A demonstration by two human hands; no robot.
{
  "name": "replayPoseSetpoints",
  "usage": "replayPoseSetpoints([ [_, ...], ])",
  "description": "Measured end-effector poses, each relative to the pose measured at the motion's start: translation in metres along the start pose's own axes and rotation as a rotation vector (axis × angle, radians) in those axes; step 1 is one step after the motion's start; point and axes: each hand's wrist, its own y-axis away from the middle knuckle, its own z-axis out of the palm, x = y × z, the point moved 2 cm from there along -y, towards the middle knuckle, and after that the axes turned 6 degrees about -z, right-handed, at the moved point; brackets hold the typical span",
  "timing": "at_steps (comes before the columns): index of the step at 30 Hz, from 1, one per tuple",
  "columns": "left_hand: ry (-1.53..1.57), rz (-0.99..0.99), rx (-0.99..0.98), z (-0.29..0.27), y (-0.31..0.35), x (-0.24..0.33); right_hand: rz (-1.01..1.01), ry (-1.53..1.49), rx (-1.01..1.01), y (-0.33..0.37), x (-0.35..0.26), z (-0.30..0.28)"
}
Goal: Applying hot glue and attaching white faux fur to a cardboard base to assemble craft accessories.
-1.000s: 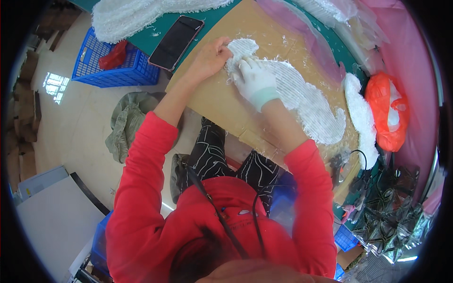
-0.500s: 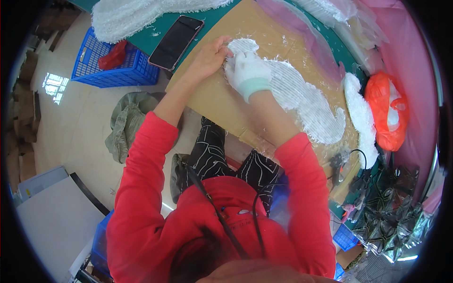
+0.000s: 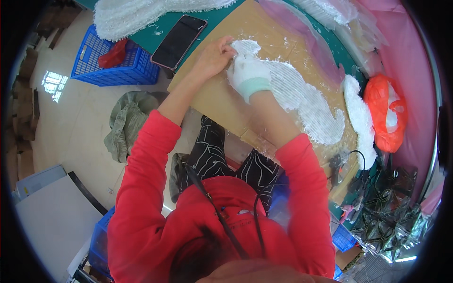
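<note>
On the tan cardboard sheet (image 3: pixel 278 33) that covers the near part of the green tabletop (image 3: pixel 222 16), a long white fringed piece (image 3: pixel 302 96) lies stretched from the far left end toward the near right. Both of the person's hands meet at its far end. The bare left hand (image 3: pixel 214 59) rests on the cardboard with its fingers curled onto the tip of the white piece, seemingly pinching the edge, though the exact grip is hard to make out at this angle. The right hand (image 3: pixel 247 73), in a white glove with a pale green cuff, lies flat and closed down on the material just beside the left, pressing it rather than lifting it.

To do this step well, the person would likely keep the gloved palm pinning the body of the piece while the bare fingers work only the tip, so the fringe stays straight and the shape does not creep across the cardboard. Small, even pressure seems wiser than pulling, since loose white fibres already lie scattered around.

Compared with half a second ago, the hands sit in almost the same place; the gloved hand has shifted slightly nearer and off the very tip, leaving more of the white end uncovered. A dark phone (image 3: pixel 178 41) lies on the tabletop to the far left, a blue basket (image 3: pixel 108 61) on the floor beyond it, and an orange bag (image 3: pixel 388 113) at the right.
</note>
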Motion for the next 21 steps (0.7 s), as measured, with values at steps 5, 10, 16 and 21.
replayPoseSetpoints([
  [5,-0.118,0.012,0.046,0.004,0.000,0.007,-0.022,-0.025,0.039,0.001,0.004,0.002],
  [10,-0.193,0.028,0.085,0.003,0.000,0.006,-0.061,0.038,0.073,0.006,0.001,0.000],
  [16,-0.169,-0.006,0.037,0.001,0.001,0.011,-0.158,0.078,0.134,0.008,0.006,0.008],
  [21,-0.148,0.019,0.024,0.000,0.001,0.010,-0.164,0.073,0.144,0.010,0.005,0.009],
])
